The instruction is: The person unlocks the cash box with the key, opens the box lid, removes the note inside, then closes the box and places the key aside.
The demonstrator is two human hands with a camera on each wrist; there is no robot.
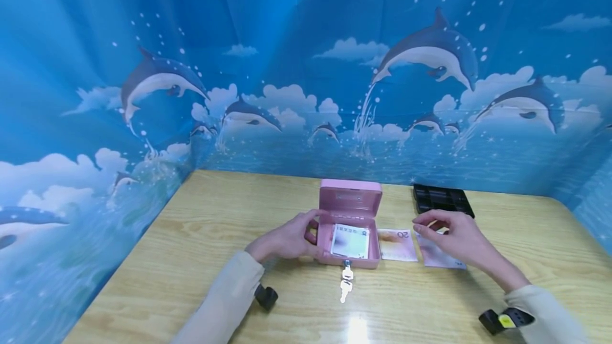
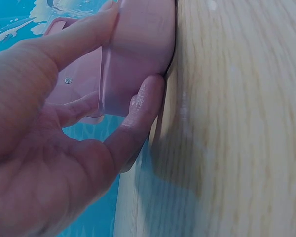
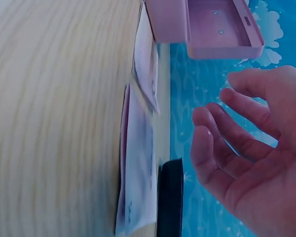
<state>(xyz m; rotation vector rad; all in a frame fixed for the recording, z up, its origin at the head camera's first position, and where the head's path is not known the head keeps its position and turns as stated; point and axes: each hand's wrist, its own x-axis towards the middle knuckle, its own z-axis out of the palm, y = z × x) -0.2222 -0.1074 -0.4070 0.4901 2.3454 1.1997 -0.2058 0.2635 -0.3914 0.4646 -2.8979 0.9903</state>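
A pink cash box (image 1: 351, 200) stands open at the middle of the wooden table (image 1: 201, 238), its lid upright, with banknotes (image 1: 350, 241) lying inside. A key sits in its front lock and further keys (image 1: 346, 282) hang from it. My left hand (image 1: 298, 237) grips the box's left side; in the left wrist view the left hand (image 2: 49, 148) has fingers on the rim of the box (image 2: 138, 54) and the thumb at its lower corner. My right hand (image 1: 447, 232) hovers with relaxed fingers over a purple banknote (image 1: 442, 260) and holds nothing. A pink 20 note (image 1: 397, 244) lies between that note and the box.
A black coin tray (image 1: 442, 199) lies at the back right, just beyond my right hand. Blue dolphin-print curtains close in the table on three sides. In the right wrist view, my right hand (image 3: 251, 163) floats above the purple note (image 3: 138, 168) and tray (image 3: 170, 197).
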